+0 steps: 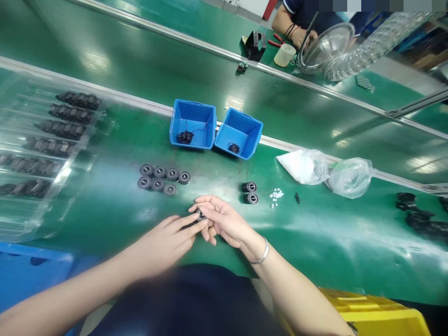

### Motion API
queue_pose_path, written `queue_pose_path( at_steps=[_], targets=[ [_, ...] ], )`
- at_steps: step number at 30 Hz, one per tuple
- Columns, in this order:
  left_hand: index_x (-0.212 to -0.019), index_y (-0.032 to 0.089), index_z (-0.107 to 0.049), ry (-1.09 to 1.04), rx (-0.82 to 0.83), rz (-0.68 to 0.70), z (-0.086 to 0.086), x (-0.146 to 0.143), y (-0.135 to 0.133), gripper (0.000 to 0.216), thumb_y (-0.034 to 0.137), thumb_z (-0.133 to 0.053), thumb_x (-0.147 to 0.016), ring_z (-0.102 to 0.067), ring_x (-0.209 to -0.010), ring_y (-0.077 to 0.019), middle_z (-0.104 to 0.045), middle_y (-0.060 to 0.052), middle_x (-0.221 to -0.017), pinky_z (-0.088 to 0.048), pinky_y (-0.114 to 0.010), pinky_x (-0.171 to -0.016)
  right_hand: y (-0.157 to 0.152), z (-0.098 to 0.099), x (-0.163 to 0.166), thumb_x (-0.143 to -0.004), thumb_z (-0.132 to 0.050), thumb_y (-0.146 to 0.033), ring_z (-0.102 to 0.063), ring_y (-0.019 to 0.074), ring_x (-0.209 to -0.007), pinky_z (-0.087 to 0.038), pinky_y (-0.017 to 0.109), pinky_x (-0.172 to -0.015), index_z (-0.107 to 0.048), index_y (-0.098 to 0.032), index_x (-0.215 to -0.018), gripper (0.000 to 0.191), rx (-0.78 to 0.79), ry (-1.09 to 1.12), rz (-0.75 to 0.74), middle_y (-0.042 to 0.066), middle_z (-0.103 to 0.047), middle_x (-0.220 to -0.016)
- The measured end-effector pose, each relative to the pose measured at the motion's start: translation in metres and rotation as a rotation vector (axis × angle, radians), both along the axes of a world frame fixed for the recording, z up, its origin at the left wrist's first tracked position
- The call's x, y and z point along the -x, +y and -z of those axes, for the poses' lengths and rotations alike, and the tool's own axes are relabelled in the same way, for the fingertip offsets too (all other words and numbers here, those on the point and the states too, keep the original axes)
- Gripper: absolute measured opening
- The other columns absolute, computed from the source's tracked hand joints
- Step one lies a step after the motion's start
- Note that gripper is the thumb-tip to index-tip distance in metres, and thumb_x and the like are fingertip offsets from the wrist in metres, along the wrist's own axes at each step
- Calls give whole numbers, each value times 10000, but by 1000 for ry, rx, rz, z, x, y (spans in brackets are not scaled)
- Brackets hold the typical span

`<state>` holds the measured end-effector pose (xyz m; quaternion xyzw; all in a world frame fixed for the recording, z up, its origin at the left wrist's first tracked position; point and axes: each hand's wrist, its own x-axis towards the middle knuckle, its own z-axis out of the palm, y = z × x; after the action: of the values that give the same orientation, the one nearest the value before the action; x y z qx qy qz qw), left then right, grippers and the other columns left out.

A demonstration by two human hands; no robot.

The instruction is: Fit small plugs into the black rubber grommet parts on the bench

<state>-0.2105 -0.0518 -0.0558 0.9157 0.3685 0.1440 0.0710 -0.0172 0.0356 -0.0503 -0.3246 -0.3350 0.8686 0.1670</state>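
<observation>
Between my two hands, low over the green bench, is a small round black part with a light slot on top, mostly covered by fingers. The fingers of my left hand close on it from the left. My right hand, a silver bangle at its wrist, pinches it from the right with thumb and fingers. Just beyond my left hand sit several black round parts in two rows. Two more black cylinders stand to the right, beside a scatter of small white pieces.
Two blue bins with black coiled wire stand along the rail. Clear plastic bags lie to their right. Trays of black parts fill the left side; a yellow crate is at lower right. Across the bench another person's hand shows.
</observation>
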Motion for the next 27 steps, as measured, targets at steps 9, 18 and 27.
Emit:
queue_pose_path(
  at_steps=[9, 18, 27],
  targets=[
    [-905, 133, -642, 80, 15, 4, -3, -8, -4, 198, 107, -450, -865, -267, -1393, -360, -437, -135, -1453, -406, -437, -932, 1, -2, -1, -925, -508, -427, -581, 58, -466, -467, 191, -365, -503, -213, -1095, 273, 38, 10, 7, 82, -622, -1161],
    [-1064, 98, -636, 10, -91, 34, -1, 5, -3, 294, 97, -394, -896, -365, -1356, -279, -566, -149, -1335, -342, -402, -1022, -4, 2, 3, -903, -554, -418, -579, 56, -448, -434, 170, -338, -493, -210, -1074, 275, -22, -32, 50, 77, -638, -1122],
    [-1096, 70, -629, -26, -126, 20, 0, 5, -3, 305, 91, -396, -902, -442, -1306, -280, -578, -177, -1314, -357, -409, -1018, -2, 2, 1, -903, -568, -370, -599, 61, -497, -454, 168, -365, -509, -203, -1073, 246, -55, -12, 12, 72, -622, -1124]
  ],
)
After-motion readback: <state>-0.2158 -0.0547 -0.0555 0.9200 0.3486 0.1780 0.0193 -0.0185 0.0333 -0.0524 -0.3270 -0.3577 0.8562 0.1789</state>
